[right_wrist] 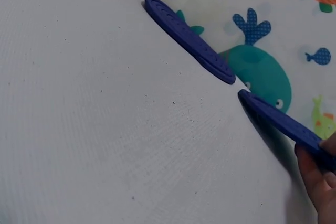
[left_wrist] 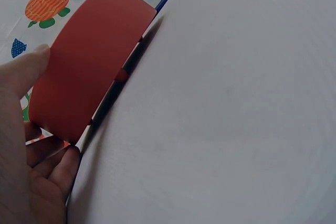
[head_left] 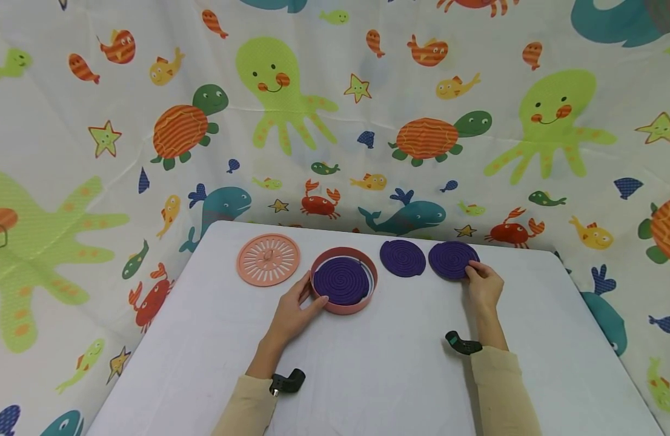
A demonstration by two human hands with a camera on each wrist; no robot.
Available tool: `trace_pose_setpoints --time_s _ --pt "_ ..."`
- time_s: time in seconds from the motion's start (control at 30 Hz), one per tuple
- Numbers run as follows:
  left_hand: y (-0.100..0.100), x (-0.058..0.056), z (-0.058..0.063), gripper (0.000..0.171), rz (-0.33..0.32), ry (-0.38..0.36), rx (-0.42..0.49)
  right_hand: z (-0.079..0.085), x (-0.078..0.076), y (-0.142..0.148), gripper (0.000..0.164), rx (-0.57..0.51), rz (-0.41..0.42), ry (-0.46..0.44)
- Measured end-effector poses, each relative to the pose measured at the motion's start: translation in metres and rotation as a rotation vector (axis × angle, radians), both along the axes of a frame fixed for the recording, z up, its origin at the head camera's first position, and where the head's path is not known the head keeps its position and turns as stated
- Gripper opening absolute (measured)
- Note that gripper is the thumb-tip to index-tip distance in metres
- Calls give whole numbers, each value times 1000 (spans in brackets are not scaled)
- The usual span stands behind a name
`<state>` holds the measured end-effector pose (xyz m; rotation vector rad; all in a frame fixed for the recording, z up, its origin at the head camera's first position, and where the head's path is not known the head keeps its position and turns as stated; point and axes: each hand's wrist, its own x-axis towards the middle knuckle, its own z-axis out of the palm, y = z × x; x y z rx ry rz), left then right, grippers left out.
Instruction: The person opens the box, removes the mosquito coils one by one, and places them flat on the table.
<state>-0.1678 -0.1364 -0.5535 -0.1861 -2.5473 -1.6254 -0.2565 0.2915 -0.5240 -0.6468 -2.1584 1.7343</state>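
Note:
My left hand (head_left: 291,310) grips the near-left side of a round pink mosquito coil holder (head_left: 344,310), with the thumb at its rim. A purple mosquito coil (head_left: 340,280) lies inside it. In the left wrist view the holder's outer wall (left_wrist: 89,61) shows, its base raised off the table on that side. At the right, my right hand (head_left: 484,287) pinches the near-right edge of another purple coil (head_left: 452,260). In the right wrist view this held coil (right_wrist: 283,121) is tilted, lifted at the hand's side. A third coil (head_left: 403,258) lies flat between holder and held coil.
A pink slotted lid (head_left: 268,256) with a small central knob lies left of the holder. Everything stands on a white table (head_left: 378,369). Behind its far edge hangs a curtain (head_left: 335,163) printed with sea animals. Each wrist wears a black strap device.

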Motion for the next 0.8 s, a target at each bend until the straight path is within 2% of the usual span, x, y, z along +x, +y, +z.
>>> trace_pose_setpoints --time_s 0.43,0.8 --pt "1 0 0 86 5 6 -3 -3 -4 3 30 51 3 -94" --pt "0 0 0 87 5 3 -1 5 0 4 36 154 114 -131"
